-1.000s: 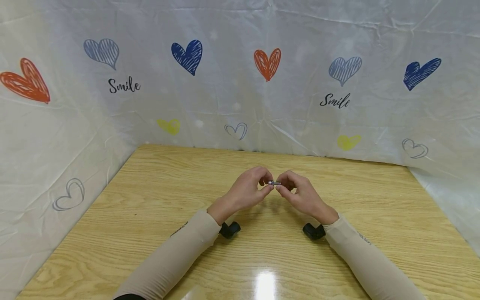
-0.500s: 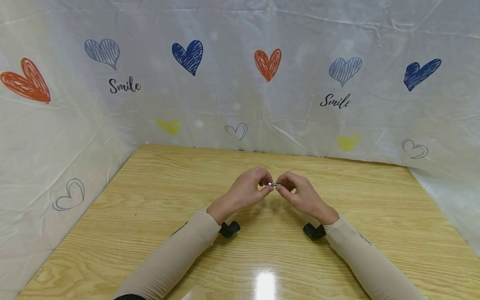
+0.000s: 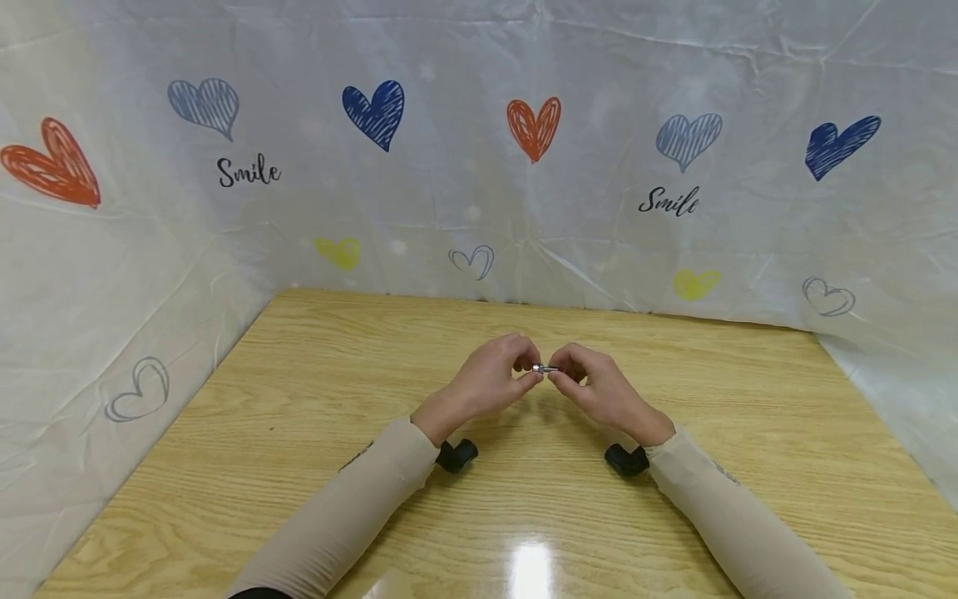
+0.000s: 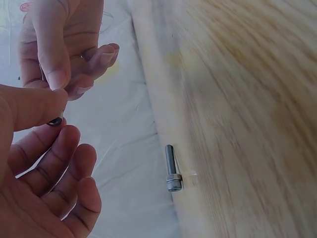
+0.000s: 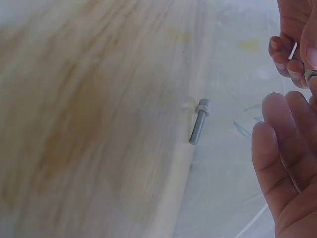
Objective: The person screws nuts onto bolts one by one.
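Observation:
In the head view, a small metal bolt [image 3: 547, 368] is held level above the table, between both hands. My left hand [image 3: 490, 378] pinches its head end with thumb and forefinger. The thumb and forefinger of my right hand [image 3: 599, 384] pinch the shank end. Seen from the left wrist, a dark socket in the bolt head [image 4: 55, 121] shows under the left thumb; most of the shank is hidden by fingers. A second bolt [image 4: 171, 166] with a nut near its head lies on the table; the right wrist view shows this bolt [image 5: 199, 121] too. The head view does not show it.
The wood-grain table [image 3: 337, 358] spreads under both forearms. Behind it hangs a pale cloth [image 3: 464, 191] printed with hearts and "Smile". A black wrist device [image 3: 458, 456] sits under the left sleeve, another black device [image 3: 625, 459] by the right sleeve.
Both hands and the bolt between them have shifted very slightly left. The pinch of each hand looks the same.

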`<control>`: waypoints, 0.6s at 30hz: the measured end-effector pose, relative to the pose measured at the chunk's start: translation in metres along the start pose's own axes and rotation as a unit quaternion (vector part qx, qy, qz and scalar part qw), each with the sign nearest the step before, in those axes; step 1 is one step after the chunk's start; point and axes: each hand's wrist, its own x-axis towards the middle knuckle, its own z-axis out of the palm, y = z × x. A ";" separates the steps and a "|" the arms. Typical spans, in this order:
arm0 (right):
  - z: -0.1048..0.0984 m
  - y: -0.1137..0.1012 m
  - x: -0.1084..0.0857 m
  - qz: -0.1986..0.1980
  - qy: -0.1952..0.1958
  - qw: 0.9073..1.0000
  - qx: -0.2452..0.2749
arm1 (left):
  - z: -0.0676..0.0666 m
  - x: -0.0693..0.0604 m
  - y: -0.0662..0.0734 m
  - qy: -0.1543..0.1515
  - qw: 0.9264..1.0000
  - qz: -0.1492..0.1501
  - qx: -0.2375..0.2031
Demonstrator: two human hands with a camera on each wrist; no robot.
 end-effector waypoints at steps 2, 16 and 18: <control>0.001 0.000 0.001 0.002 -0.002 1.000 -0.002 | 0.000 0.000 -0.002 0.000 1.000 -0.001 -0.002; 0.004 0.007 0.015 0.030 -0.028 0.999 -0.011 | 0.001 0.005 -0.014 -0.008 1.000 -0.028 -0.009; 0.004 0.008 0.018 0.039 -0.035 0.998 -0.020 | 0.002 0.006 -0.017 -0.013 0.999 -0.033 -0.007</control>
